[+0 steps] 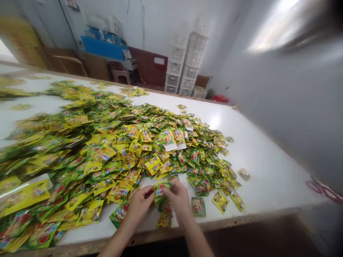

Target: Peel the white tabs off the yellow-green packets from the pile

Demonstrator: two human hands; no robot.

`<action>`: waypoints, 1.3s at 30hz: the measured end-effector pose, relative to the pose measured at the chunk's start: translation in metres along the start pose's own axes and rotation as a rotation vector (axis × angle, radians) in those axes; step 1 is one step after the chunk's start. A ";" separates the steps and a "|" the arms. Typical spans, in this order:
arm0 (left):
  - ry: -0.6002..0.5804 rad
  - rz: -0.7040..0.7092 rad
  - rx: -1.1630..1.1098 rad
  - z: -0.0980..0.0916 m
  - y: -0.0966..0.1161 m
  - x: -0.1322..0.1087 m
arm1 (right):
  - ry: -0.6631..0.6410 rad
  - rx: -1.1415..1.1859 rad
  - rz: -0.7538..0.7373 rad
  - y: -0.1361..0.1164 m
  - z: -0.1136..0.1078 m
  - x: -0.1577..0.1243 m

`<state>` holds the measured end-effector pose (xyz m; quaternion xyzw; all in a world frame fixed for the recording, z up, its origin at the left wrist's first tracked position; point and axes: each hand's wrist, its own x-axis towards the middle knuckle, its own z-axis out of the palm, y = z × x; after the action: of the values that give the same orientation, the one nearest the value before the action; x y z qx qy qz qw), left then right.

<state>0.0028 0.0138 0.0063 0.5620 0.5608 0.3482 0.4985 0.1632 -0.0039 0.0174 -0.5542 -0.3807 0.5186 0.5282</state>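
Near the front edge of the table, a small green packet (160, 189) with a watermelon picture is held up between my two hands. My left hand (140, 203) is closed, thumb and forefinger at the packet's left edge. On its other side my right hand (180, 200) pinches the right edge, slightly blurred. A yellow packet (164, 220) lies on the table below my hands. Another green packet (198, 206) rests right of my right hand. Left of my left wrist is a green packet (119, 214). Behind them spreads a large heap of green and yellow packets (128, 142).
White-backed printed cards (170, 146) lie on the heap. A long yellow printed strip (25, 194) is at the left. Red-handled scissors (324, 190) lie at the table's right edge. White crates (190, 60) stand stacked behind the table, near a plastic stool (120, 71).
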 end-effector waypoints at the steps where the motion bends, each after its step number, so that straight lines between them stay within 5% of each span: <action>1: -0.001 -0.006 -0.050 -0.001 0.003 -0.006 | -0.003 -0.011 -0.003 0.001 0.007 0.001; 8: 0.059 -0.031 -0.237 -0.005 0.016 -0.020 | -0.023 -0.184 -0.112 0.000 0.020 0.003; 11: -0.030 0.037 -0.219 -0.006 0.017 -0.016 | -0.052 -0.167 -0.080 -0.009 0.012 -0.001; 13: -0.169 0.181 -0.016 -0.007 0.023 -0.007 | -0.133 -0.140 -0.026 -0.013 0.003 -0.005; 16: -0.321 0.440 0.382 -0.012 0.051 0.021 | -0.084 -0.153 -0.017 -0.013 -0.018 -0.010; 24: -0.153 0.759 0.672 -0.016 0.160 0.151 | 0.101 -0.163 0.027 0.006 -0.055 -0.014; 28: -0.111 0.804 0.728 -0.021 0.178 0.155 | 0.115 -0.091 0.020 0.008 -0.058 -0.012; 31: 0.024 0.752 0.712 -0.022 0.164 0.117 | 0.186 0.047 -0.044 -0.008 -0.060 -0.014; 34: 0.051 0.580 0.637 -0.011 0.122 0.063 | 0.281 0.042 -0.175 -0.042 -0.055 -0.015; 37: -0.054 0.280 0.385 0.010 0.069 0.017 | 0.180 -0.084 -0.336 -0.069 -0.034 -0.008; 39: -0.001 0.158 0.289 0.022 0.042 -0.004 | 0.060 -0.271 -0.428 -0.071 -0.018 -0.002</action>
<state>0.0350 0.0117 0.0412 0.6703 0.5588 0.3019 0.3838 0.1888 0.0013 0.0858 -0.5417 -0.5395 0.3227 0.5579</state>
